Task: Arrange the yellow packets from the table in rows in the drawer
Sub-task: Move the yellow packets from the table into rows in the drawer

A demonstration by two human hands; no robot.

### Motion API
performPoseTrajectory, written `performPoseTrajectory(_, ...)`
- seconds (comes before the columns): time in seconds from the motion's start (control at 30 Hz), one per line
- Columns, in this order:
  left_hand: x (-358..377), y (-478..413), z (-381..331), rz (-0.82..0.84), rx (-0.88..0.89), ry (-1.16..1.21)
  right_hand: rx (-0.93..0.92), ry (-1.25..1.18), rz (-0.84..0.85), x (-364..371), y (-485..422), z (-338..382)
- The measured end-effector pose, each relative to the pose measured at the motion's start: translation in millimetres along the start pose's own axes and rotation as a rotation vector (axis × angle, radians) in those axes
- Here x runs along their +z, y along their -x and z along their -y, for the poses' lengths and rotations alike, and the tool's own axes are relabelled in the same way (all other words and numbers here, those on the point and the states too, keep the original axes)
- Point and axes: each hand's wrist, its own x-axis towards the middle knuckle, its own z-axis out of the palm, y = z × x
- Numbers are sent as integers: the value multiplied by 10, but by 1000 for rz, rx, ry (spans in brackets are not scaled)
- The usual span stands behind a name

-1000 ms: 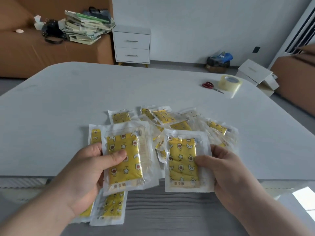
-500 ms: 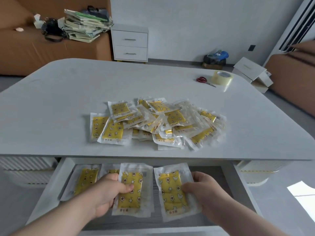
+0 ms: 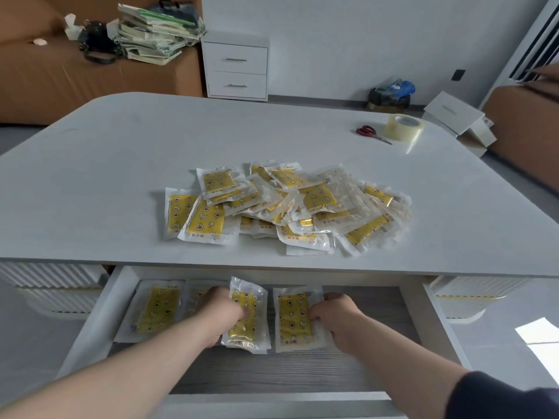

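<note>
A loose heap of yellow packets [image 3: 287, 207] in clear wrappers lies on the white table [image 3: 121, 152]. Below the table's front edge the drawer [image 3: 90, 322] stands pulled out, its floor grey wood. One packet [image 3: 157, 311] lies flat at the drawer's left; another beside it is mostly hidden by my left hand. My left hand [image 3: 225, 316] grips a tilted yellow packet [image 3: 246, 322], one long edge raised. My right hand [image 3: 338, 316] holds the right edge of a yellow packet [image 3: 293, 317] that lies nearly flat on the drawer floor.
Red scissors [image 3: 367, 132] and a roll of clear tape [image 3: 403, 127] lie at the table's far right. The drawer's right part [image 3: 372, 303] shows bare grey floor. Beyond the table stand a white nightstand [image 3: 236, 66], a brown sofa with stacked books [image 3: 154, 34], and white boxes [image 3: 456, 116].
Both hands have gone from above the table's edge down into the drawer with their packets. The right packet now lies nearly flat; the left one is still tilted in my grip.
</note>
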Motion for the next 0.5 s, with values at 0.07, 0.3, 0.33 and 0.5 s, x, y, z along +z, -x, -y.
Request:
performPoseTrajectory(0.07, 13, -33, -1, -40, 37, -70, -3, 20, -28, 47, -58, -13)
performPoseTrajectory(0.3, 27, -112, 0, -126, 99, -463, -89, 314, -157, 222, -163, 34)
performPoseTrajectory(0.33, 26, -100, -8, -131, 94, -485, -97, 374, -175, 218, -154, 48)
performPoseTrajectory(0.5, -82, 63, -111, -168, 233, -683, -310, 799, -132, 102, -65, 128)
